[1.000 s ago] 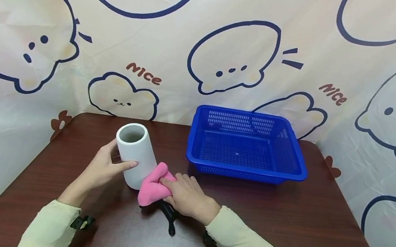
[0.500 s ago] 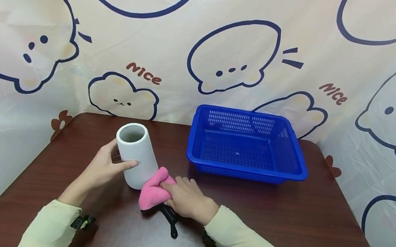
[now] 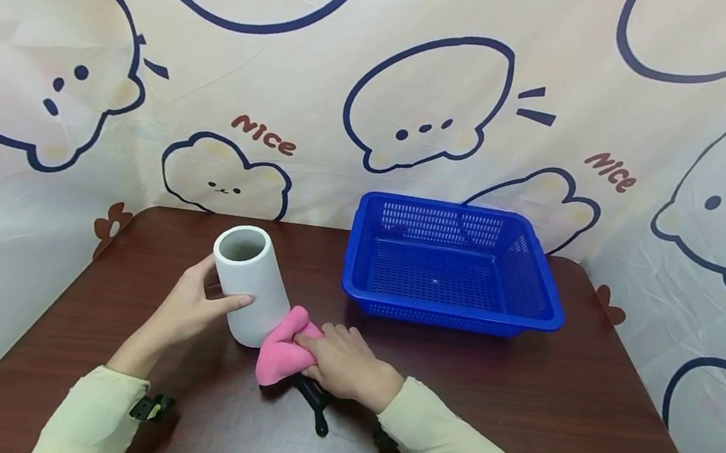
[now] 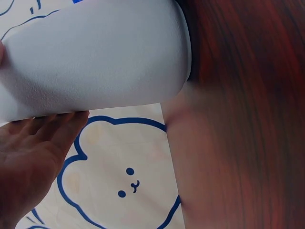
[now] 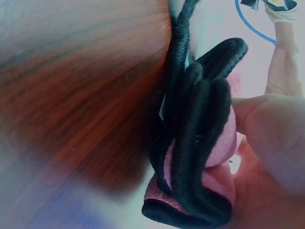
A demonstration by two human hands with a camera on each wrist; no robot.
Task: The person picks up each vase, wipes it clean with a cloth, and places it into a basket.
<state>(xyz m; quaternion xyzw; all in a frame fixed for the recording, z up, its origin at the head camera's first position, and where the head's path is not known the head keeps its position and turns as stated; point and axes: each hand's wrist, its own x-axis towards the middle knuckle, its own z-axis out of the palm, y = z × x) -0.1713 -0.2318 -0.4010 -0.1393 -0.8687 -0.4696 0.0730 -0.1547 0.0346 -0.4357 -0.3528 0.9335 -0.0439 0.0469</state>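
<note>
A white cylindrical vase (image 3: 254, 281) with an open top stands on the table at centre left. My left hand (image 3: 193, 304) holds its left side, thumb across the front and the other fingers behind, partly hidden. In the left wrist view, the fingers lie along the wall of the vase (image 4: 105, 57). My right hand (image 3: 346, 360) grips a bunched pink cloth (image 3: 283, 356) against the lower right of the vase. Black edging with a loop (image 3: 317, 406) hangs from the cloth onto the tabletop. In the right wrist view, the black edging (image 5: 195, 138) lies in folds.
A blue perforated plastic basket (image 3: 452, 275) with nothing in it sits at the back right of the dark brown wooden table (image 3: 517, 412). A patterned cream curtain (image 3: 324, 101) hangs along the table's back and sides.
My right hand has shifted the pink cloth slightly down and to the right along the vase's base, and its black loop has moved with it. The left hand and vase stay put.
</note>
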